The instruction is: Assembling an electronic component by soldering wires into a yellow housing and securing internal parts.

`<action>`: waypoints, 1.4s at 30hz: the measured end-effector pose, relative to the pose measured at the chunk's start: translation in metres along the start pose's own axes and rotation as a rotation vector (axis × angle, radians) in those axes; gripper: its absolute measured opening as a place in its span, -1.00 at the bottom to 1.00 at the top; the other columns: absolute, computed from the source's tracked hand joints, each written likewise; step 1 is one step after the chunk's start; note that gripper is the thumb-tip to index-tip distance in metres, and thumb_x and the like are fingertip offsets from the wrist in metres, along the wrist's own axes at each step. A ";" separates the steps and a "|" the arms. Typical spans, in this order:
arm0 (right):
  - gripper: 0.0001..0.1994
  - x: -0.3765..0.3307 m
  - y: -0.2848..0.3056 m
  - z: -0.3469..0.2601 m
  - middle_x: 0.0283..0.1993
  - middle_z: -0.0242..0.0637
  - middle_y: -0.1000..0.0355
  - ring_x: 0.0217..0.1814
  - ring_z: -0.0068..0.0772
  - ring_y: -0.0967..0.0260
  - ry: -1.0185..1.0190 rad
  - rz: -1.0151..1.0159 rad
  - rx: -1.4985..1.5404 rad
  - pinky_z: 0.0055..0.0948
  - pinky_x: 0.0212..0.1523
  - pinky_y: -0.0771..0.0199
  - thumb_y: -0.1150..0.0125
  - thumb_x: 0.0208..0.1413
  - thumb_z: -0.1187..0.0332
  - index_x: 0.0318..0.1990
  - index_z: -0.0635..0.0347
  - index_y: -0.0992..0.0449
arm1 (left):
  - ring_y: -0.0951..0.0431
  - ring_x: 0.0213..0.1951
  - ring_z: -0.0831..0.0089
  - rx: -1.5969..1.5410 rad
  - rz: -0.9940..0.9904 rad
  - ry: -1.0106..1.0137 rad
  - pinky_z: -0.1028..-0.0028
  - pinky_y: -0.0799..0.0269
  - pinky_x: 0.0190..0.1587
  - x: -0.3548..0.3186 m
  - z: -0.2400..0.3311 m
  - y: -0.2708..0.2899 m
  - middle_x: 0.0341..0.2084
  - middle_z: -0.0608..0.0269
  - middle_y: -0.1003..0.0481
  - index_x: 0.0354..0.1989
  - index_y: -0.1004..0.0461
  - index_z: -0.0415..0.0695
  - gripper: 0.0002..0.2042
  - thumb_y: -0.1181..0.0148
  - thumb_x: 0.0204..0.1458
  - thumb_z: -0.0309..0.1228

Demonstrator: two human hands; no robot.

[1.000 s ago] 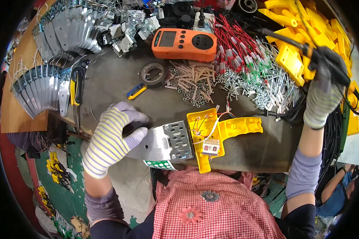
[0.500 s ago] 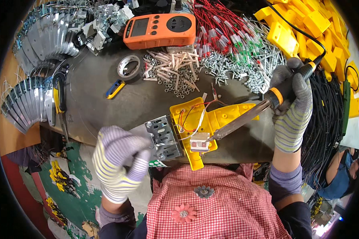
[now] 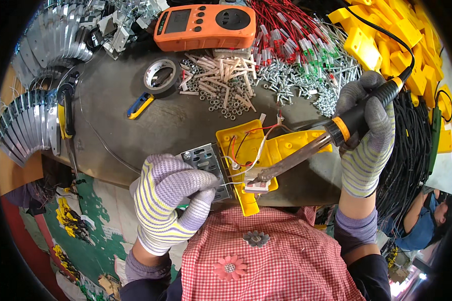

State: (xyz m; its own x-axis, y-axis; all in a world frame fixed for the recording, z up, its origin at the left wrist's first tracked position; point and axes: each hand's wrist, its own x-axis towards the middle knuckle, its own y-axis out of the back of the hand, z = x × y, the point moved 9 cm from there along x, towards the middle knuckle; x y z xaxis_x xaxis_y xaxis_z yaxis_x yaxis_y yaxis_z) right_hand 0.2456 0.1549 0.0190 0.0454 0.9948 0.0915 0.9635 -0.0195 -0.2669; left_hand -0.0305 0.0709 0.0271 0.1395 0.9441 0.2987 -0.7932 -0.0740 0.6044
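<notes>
My right hand, gloved, is wrapped round the black handle of a soldering iron. Its tip rests at a small white switch-like block on an opened yellow plastic housing. My left hand, also gloved, pinches a thin solder wire whose end reaches the block near the iron's tip. Red, black and white leads run inside the housing. A slotted metal plate is at the housing's left side, partly covered by my left hand.
Beyond lie grey tape, a yellow-blue cutter, nuts with pale sticks, screws and an orange meter. Cutting pliers and metal strips are left. Black cables and yellow housings stand right.
My left hand has moved right and slightly up, over the metal plate, bringing the solder wire to the block. The soldering iron's tip has shifted a little left and down.
</notes>
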 end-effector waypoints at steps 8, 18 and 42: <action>-0.59 -0.001 0.004 0.001 -0.17 -0.26 -0.52 -0.23 -0.49 -0.51 0.050 0.040 0.038 -0.59 -0.31 -0.57 -0.27 0.18 0.27 0.13 0.21 -0.41 | -0.50 -0.39 0.29 -0.067 -0.003 0.037 0.30 -0.42 -0.25 0.001 -0.004 -0.001 -0.48 0.31 -0.53 -0.36 -0.67 -0.04 -0.80 -0.41 -0.25 -0.48; -0.58 -0.003 -0.003 -0.001 -0.20 -0.24 -0.52 -0.29 -0.52 -0.49 0.067 -0.017 0.030 -0.63 -0.38 -0.52 -0.29 0.16 0.25 0.12 0.19 -0.40 | -0.49 -0.37 0.27 -0.054 -0.055 0.024 0.30 -0.41 -0.25 0.001 -0.006 -0.007 -0.45 0.31 -0.53 -0.33 -0.66 -0.03 -0.79 -0.41 -0.22 -0.48; -0.58 -0.005 0.003 -0.002 -0.26 -0.22 -0.51 -0.56 -0.70 -0.27 0.087 0.127 -0.077 -0.74 -0.60 -0.23 -0.31 0.14 0.18 0.08 0.15 -0.39 | -0.52 -0.28 0.29 0.148 -0.032 -0.249 0.20 -0.31 0.07 0.046 0.023 -0.019 -0.44 0.30 -0.52 -0.36 -0.55 -0.08 -0.81 -0.32 -0.19 -0.59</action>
State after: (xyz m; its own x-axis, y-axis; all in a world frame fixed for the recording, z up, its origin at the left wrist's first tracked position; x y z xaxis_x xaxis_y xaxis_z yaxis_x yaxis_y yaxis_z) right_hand 0.2489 0.1496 0.0193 0.1877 0.9714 0.1457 0.9657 -0.1554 -0.2079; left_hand 0.0043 0.1088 0.0463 0.3183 0.8402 0.4391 -0.6937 -0.1092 0.7119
